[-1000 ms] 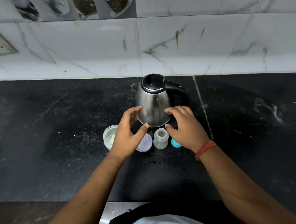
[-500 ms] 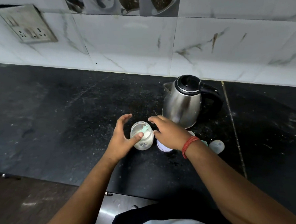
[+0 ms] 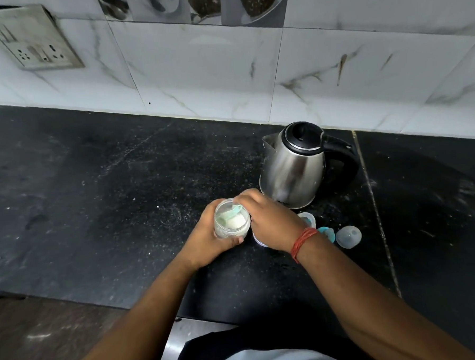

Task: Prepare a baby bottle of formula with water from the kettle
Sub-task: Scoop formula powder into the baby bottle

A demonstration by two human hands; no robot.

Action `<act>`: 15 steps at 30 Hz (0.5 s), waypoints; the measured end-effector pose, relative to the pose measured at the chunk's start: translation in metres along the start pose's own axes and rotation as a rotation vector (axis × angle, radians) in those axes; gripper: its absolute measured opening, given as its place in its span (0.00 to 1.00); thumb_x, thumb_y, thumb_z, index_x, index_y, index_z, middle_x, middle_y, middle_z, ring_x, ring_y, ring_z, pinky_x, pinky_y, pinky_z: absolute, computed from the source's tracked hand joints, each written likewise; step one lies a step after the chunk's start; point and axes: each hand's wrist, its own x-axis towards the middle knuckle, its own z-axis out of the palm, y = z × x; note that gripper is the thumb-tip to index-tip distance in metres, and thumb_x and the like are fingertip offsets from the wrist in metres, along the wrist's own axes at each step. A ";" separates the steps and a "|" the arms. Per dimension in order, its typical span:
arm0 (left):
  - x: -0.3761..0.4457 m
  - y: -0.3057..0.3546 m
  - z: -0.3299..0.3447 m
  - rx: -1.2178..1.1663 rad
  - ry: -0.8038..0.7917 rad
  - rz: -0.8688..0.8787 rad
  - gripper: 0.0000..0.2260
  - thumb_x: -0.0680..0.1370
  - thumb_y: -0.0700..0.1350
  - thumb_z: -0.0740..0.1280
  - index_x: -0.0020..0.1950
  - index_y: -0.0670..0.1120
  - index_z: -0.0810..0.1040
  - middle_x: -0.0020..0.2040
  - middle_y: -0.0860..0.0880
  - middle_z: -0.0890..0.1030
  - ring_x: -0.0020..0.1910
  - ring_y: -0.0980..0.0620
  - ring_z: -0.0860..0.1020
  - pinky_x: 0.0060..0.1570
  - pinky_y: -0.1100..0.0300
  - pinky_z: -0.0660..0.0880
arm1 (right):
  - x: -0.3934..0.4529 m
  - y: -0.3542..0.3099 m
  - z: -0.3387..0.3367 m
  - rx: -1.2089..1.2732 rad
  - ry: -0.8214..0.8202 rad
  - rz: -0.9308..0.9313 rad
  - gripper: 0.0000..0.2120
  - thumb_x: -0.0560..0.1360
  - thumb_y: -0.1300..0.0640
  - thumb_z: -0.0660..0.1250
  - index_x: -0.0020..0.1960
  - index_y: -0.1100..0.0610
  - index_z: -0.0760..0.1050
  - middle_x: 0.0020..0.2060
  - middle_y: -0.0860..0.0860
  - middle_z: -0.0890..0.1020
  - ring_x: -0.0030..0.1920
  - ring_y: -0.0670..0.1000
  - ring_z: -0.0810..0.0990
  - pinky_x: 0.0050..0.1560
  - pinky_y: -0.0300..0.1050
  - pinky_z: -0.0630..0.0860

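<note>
**Formula Scoop Stage: Powder Not Yet Transferred**

The left hand point(image 3: 209, 236) wraps its grip around the small clear plastic jar of white formula powder point(image 3: 231, 221), holding it upright on the black speckled stone surface point(image 3: 108, 200). The right hand point(image 3: 271, 222) reaches over the jar mouth; its grip pinches the handle of the pale green plastic scoop point(image 3: 232, 211), which lies inside the jar on the powder.

Just behind the right grip stands the stainless steel kettle with black lid and handle point(image 3: 293, 168), lid closed. Directly beside the right wrist, on its far side, the rim of the clear baby bottle point(image 3: 307, 218) shows; most of it is hidden, and its contents cannot be told. Further out from that wrist lie a teal bottle ring point(image 3: 327, 233) and a translucent dome cap point(image 3: 349, 236). A white round lid point(image 3: 258, 240) sits partly under the right hand.

Status, as judged: containers are opened and laid out. Remaining steps appear to be dosing powder, pouring kettle water, fitting the ring and cap, and mixing.
</note>
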 end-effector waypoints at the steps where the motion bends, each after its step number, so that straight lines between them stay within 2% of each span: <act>1: 0.001 0.000 0.002 0.001 0.005 0.016 0.36 0.69 0.42 0.82 0.71 0.57 0.68 0.67 0.54 0.76 0.66 0.55 0.77 0.64 0.59 0.75 | -0.002 0.000 -0.002 -0.064 0.008 -0.036 0.28 0.74 0.65 0.65 0.73 0.51 0.69 0.74 0.50 0.66 0.68 0.57 0.73 0.64 0.58 0.75; 3: 0.002 0.001 0.005 0.013 0.012 0.055 0.36 0.69 0.44 0.82 0.72 0.57 0.69 0.67 0.54 0.76 0.66 0.52 0.77 0.66 0.52 0.75 | -0.006 -0.001 -0.004 -0.198 -0.024 -0.068 0.27 0.73 0.62 0.68 0.71 0.49 0.71 0.78 0.51 0.60 0.72 0.58 0.66 0.69 0.58 0.70; 5: 0.003 0.004 0.008 0.054 0.020 0.091 0.37 0.67 0.49 0.82 0.72 0.58 0.68 0.68 0.56 0.75 0.68 0.52 0.74 0.68 0.49 0.74 | -0.008 -0.001 -0.005 -0.287 -0.052 -0.037 0.27 0.74 0.57 0.69 0.72 0.48 0.70 0.80 0.53 0.55 0.75 0.59 0.62 0.72 0.58 0.66; 7: 0.005 0.010 0.013 0.131 0.026 0.125 0.37 0.67 0.55 0.80 0.71 0.63 0.66 0.70 0.62 0.71 0.71 0.55 0.70 0.71 0.54 0.70 | -0.008 0.002 -0.004 -0.346 -0.052 0.016 0.29 0.75 0.54 0.70 0.74 0.50 0.67 0.81 0.56 0.54 0.75 0.61 0.62 0.72 0.58 0.64; 10: 0.006 0.019 0.019 0.232 0.042 0.195 0.38 0.67 0.58 0.77 0.73 0.66 0.62 0.71 0.71 0.64 0.72 0.66 0.63 0.69 0.72 0.60 | -0.009 0.004 -0.007 -0.389 -0.088 0.093 0.30 0.76 0.50 0.69 0.76 0.53 0.65 0.80 0.56 0.55 0.75 0.61 0.63 0.72 0.58 0.64; 12: 0.008 0.021 0.021 0.260 0.068 0.222 0.39 0.69 0.55 0.79 0.75 0.60 0.64 0.72 0.70 0.64 0.72 0.68 0.61 0.69 0.76 0.57 | -0.011 0.005 -0.011 -0.348 -0.116 0.131 0.28 0.77 0.49 0.68 0.75 0.54 0.66 0.80 0.56 0.56 0.75 0.62 0.63 0.72 0.59 0.65; 15: 0.011 0.022 0.023 0.309 0.099 0.264 0.39 0.70 0.51 0.81 0.76 0.52 0.66 0.74 0.62 0.66 0.74 0.65 0.61 0.72 0.73 0.56 | -0.013 0.004 -0.022 -0.191 -0.227 0.202 0.26 0.79 0.52 0.62 0.76 0.54 0.65 0.81 0.55 0.53 0.78 0.62 0.58 0.75 0.59 0.62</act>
